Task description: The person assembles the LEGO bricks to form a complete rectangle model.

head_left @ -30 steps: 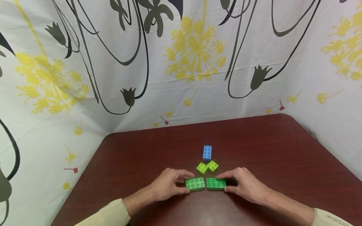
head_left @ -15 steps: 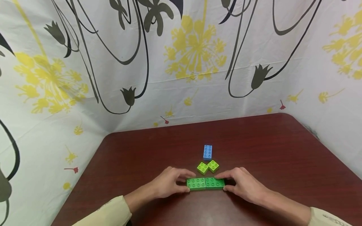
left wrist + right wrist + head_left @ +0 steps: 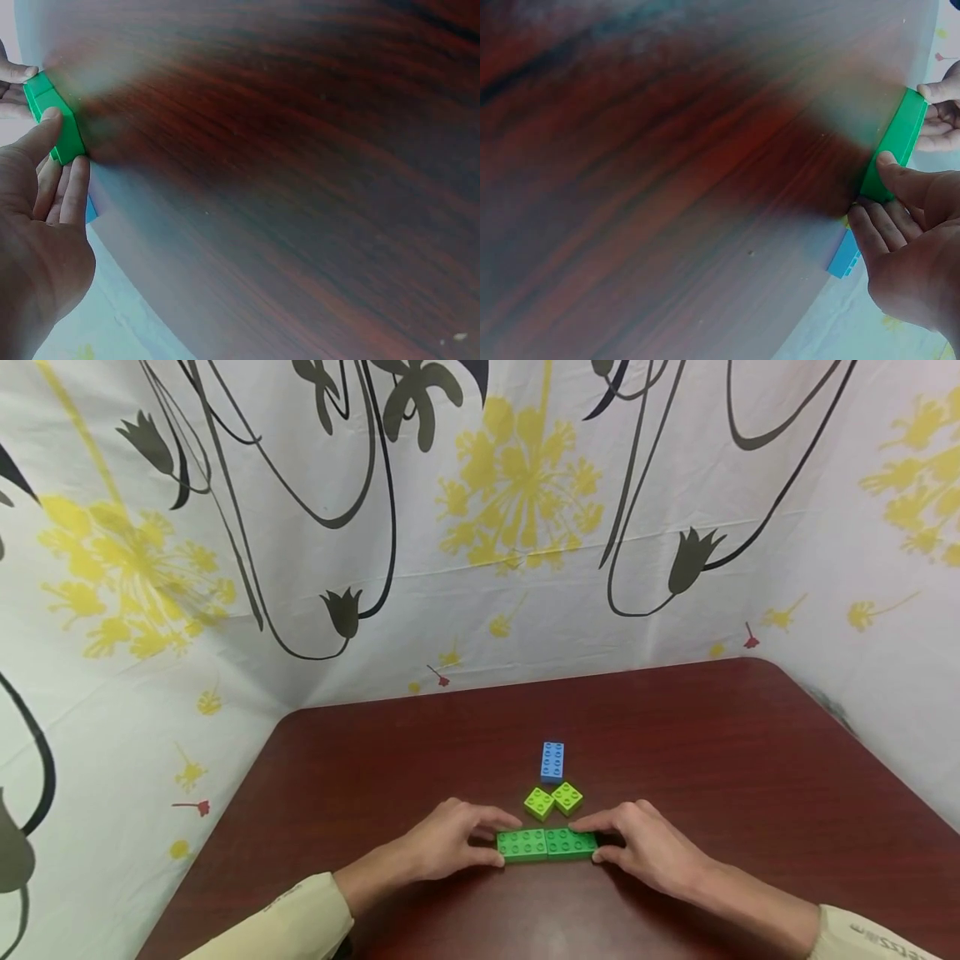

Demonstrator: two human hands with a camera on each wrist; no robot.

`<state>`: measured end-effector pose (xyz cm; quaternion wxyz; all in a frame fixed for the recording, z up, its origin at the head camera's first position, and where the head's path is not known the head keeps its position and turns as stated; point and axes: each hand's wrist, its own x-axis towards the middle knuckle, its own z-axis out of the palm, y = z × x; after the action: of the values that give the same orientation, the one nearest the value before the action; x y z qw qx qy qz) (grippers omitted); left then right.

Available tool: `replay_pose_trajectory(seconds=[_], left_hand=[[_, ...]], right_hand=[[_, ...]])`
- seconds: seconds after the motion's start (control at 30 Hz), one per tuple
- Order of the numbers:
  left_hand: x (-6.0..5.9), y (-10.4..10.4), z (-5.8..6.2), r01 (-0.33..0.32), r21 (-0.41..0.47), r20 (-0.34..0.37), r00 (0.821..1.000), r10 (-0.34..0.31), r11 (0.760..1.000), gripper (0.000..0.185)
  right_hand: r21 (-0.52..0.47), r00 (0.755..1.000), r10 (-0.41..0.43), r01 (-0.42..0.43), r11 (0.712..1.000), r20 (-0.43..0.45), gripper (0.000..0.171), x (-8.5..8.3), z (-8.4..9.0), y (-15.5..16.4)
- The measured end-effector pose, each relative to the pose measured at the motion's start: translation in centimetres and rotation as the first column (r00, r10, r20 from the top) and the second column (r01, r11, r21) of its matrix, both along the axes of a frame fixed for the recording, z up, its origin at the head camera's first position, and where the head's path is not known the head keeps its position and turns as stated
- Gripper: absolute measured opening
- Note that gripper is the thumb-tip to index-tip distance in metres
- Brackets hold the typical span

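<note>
Two green toy building bricks lie end to end on the table, their short ends touching in the head view. My left hand [image 3: 450, 842] grips the outer end of the left green brick [image 3: 522, 845], thumb on the near side and fingers on the far side. The right green brick [image 3: 571, 843] is held the same way at its outer end by my right hand [image 3: 647, 847]. In the left wrist view the thumb presses on the green brick [image 3: 69, 135]. The right wrist view has the thumb against the green brick [image 3: 900, 135].
Just behind the green bricks sit two small lime bricks, a left one [image 3: 539, 803] and a right one [image 3: 567, 797], corners close together. Farther back lies a blue brick [image 3: 552, 762]. The dark red table [image 3: 375, 760] is bordered by a patterned cloth [image 3: 525, 635].
The gap between the two green bricks has closed; they slid together end to end, each hand moving inward with its brick. Over the last half second they hold nearly still.
</note>
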<state>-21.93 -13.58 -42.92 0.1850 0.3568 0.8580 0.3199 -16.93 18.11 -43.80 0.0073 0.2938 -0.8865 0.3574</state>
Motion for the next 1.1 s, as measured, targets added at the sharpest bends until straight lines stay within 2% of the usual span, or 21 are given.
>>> replay_pose_trajectory(seconds=[0.23, 0.53, 0.8, 0.97, 1.1], left_hand=[[-0.29, 0.14, -0.27, 0.021, -0.005, -0.021, 1.000, -0.021, 1.000, 0.045], [-0.27, 0.13, -0.54, 0.028, -0.015, -0.036, 0.999, -0.029, 0.999, 0.045], [-0.01, -0.15, -0.28, 0.023, -0.015, -0.052, 0.998, -0.024, 1.000, 0.046], [0.09, -0.20, -0.30, 0.027, 0.005, -0.049, 0.998, -0.027, 1.000, 0.046], [0.04, -0.21, -0.40, 0.018, 0.029, -0.017, 1.000, -0.018, 0.999, 0.046]], right_hand=[[0.008, 1.000, 0.002, -0.002, 1.000, -0.025, 0.040, -0.06, -0.14, 0.17], [0.003, 1.000, 0.011, -0.011, 1.000, 0.009, 0.038, -0.25, -0.23, 0.35], [-0.013, 0.998, 0.013, -0.012, 1.000, 0.057, 0.037, -0.43, 0.01, 0.17], [0.004, 0.998, 0.005, -0.006, 1.000, 0.065, 0.037, -0.41, 0.22, 0.18], [0.005, 0.997, 0.001, -0.001, 1.000, 0.078, 0.037, -0.42, 0.18, 0.18]])
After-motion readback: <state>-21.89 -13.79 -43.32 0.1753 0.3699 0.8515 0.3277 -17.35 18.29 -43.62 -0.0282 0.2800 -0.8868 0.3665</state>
